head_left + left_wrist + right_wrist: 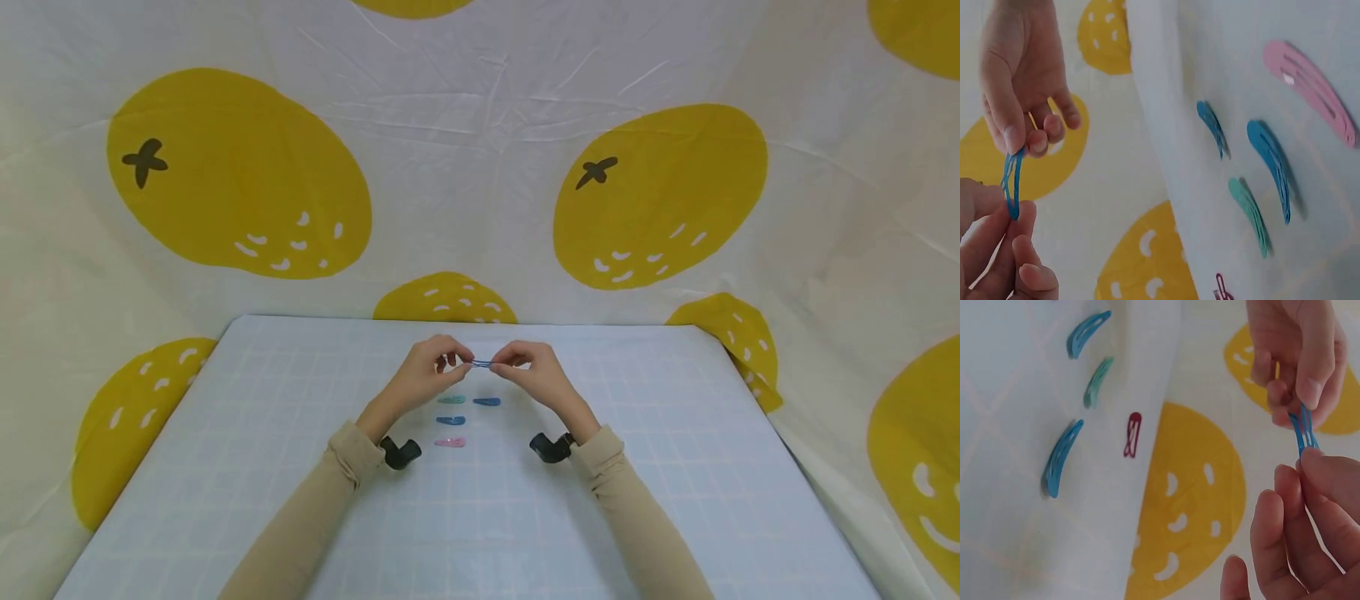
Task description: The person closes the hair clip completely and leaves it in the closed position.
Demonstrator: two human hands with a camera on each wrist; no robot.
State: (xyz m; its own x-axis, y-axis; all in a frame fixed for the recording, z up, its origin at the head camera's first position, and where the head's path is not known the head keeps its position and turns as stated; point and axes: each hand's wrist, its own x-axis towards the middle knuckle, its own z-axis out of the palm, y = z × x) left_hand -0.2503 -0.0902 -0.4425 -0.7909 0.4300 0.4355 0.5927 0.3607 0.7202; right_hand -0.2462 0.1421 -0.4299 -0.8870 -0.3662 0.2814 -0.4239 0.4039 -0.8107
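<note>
Between both hands is a blue snap hair clip (482, 363), its thin strips standing apart. My left hand (426, 372) pinches one end between thumb and fingers. The other end is pinched by my right hand (536, 372). In the left wrist view, the right hand (1025, 75) is above the held clip (1014, 187) and the left hand (1004, 250) below. On the table nearby lie a green clip (452, 400), a blue clip (487, 402), another blue clip (451, 420) and a pink clip (450, 442). A dark red clip (1133, 434) lies near the far edge; the head view hides it.
A pale blue checked cloth covers the table (300, 500). Behind it hangs a white curtain (465, 183) printed with large yellow fruit. Black wrist cameras (401, 453) sit under each wrist, above the table.
</note>
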